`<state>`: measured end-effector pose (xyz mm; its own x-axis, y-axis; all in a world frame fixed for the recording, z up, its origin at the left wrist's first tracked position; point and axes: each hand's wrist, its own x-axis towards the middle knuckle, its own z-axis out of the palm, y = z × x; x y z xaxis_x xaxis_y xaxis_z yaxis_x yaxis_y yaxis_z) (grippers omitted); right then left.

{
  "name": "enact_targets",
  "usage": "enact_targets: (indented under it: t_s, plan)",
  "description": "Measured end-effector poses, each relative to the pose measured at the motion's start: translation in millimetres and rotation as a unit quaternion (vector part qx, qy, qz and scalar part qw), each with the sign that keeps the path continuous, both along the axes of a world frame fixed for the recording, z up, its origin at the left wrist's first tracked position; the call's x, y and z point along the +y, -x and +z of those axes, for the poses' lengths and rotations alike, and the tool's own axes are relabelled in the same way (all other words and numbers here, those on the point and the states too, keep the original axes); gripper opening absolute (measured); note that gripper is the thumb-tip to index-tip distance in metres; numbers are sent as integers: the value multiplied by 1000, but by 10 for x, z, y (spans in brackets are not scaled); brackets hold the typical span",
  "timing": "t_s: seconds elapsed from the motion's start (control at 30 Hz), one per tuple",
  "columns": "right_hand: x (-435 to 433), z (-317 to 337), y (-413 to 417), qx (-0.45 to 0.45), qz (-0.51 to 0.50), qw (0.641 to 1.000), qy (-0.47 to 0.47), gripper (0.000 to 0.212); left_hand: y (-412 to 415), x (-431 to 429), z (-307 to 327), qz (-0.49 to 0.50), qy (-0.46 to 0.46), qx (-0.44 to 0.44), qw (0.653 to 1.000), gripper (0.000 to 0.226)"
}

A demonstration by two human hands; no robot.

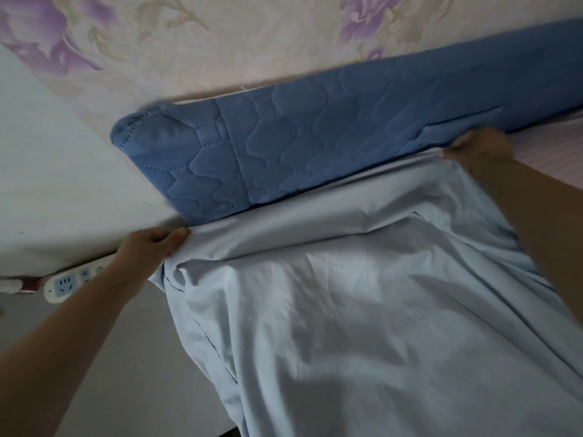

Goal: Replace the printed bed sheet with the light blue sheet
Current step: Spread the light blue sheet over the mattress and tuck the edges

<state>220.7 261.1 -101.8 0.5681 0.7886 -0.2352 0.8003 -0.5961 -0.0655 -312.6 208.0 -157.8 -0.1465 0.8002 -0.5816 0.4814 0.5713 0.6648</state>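
One creased light blue sheet (347, 310), left hand (148, 247), right hand (482, 146), fingers (176, 236) pinching its hem

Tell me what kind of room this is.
Likely a home bedroom: a light blue sheet lies spread up to a blue quilted headboard, which stands against flowered wallpaper; a power strip sits nearby.

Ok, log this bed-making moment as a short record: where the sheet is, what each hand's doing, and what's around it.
light blue sheet: rumpled over the bed, top edge at the quilted blue headboard
left grip: fingers curled round the sheet's left corner
right grip: holds the top edge; blurred
pink striped surface: uncovered, far right
power strip: by the wall, left of the bed
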Motion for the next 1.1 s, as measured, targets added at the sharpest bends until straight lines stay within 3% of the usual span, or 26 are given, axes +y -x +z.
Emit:
enact_targets:
  t_s: [0.07, 0.17, 0.37, 0.5, 0.63, 0.7, 0.87, 1.1]
  plan:
    - [28, -29, 122, -15, -40, 997, -60, 32, -65, 10, -59, 14, -26, 20, 999, 19]
    - [-34, -237, 190, 60, -94, 987, -118, 21, -79, -14, -168, 14, -51, 56, 997, 17]
    - [-250, -609, 304, 178, -34, 980, -78, 39, -125, -118, -355, -1, -86, 119, 989, 21]
    - [-288, -545, 372, 248, -49, 963, -95, 58, -234, -318, -428, -14, -91, 153, 984, 59]
    - [-505, -469, 471, 249, -50, 960, -118, 79, -511, -826, -283, -5, -139, 150, 979, 91]
    - [-839, -495, 652, 230, -13, 962, -146, 86, -605, -1141, -221, -15, -162, 132, 978, 100]
    - [-2168, -558, 1183, 173, 123, 962, -173, 78, -744, -1871, -70, -54, -143, 109, 982, 107]
    - [-3969, -661, 1503, 154, 120, 977, -82, 88, -792, -2914, 153, -142, -84, 87, 982, 109]
